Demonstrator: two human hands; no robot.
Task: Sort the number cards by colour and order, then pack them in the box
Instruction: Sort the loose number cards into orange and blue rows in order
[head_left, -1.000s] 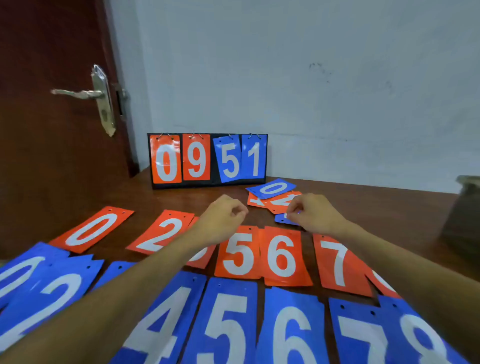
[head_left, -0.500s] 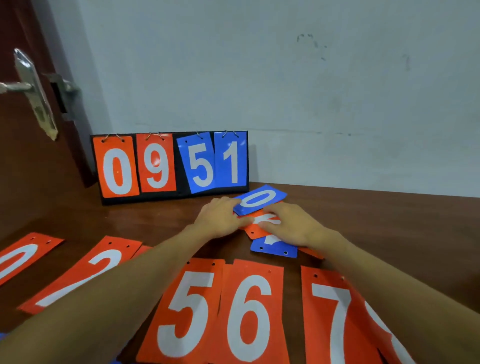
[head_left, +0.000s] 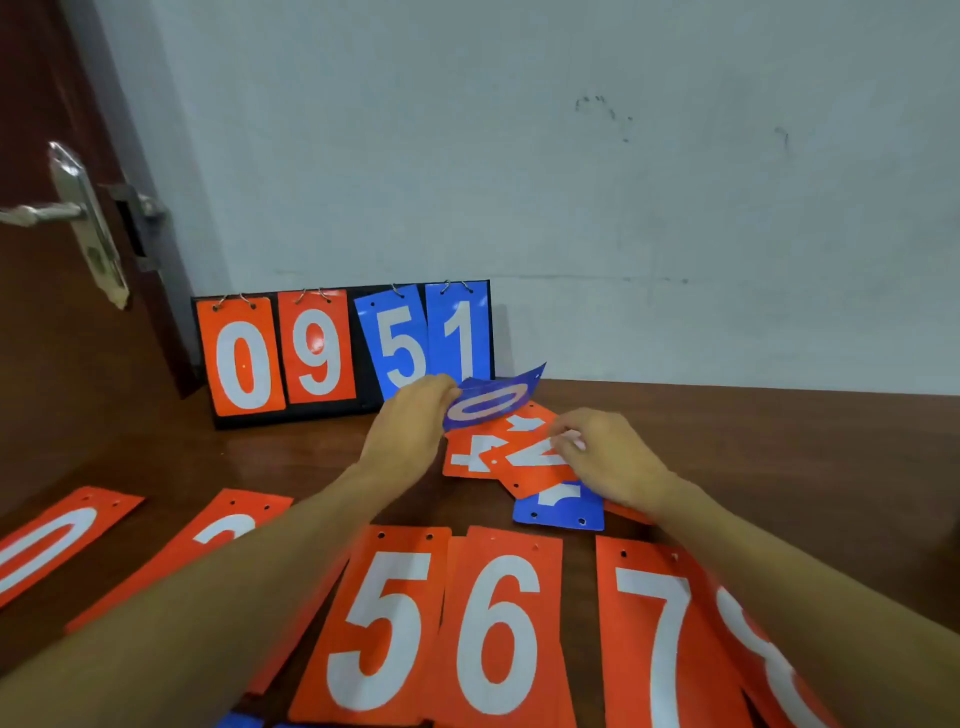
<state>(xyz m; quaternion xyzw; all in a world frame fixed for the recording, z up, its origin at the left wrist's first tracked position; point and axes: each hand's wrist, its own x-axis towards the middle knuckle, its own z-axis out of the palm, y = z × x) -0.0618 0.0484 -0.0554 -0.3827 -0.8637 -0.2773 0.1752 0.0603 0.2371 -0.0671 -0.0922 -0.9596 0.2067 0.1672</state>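
Now: left hand (head_left: 410, 436) fingers pinch the blue 0 card (head_left: 491, 402), tilted up off the loose pile (head_left: 563, 506). Right hand (head_left: 608, 457) fingers curl on the pile's top orange card (head_left: 535, 462). The pile sits toward the worktop's (head_left: 779, 467) far edge, just beside the scoreboard (head_left: 343, 348). The orange row (head_left: 387, 623) runs in order along the near edge. Sorting looks past halfway; pile, board cards and packing remain. No box in view.

A brown door (head_left: 52, 389) with a metal handle (head_left: 41, 213) adjoins the grey wall (head_left: 571, 182).
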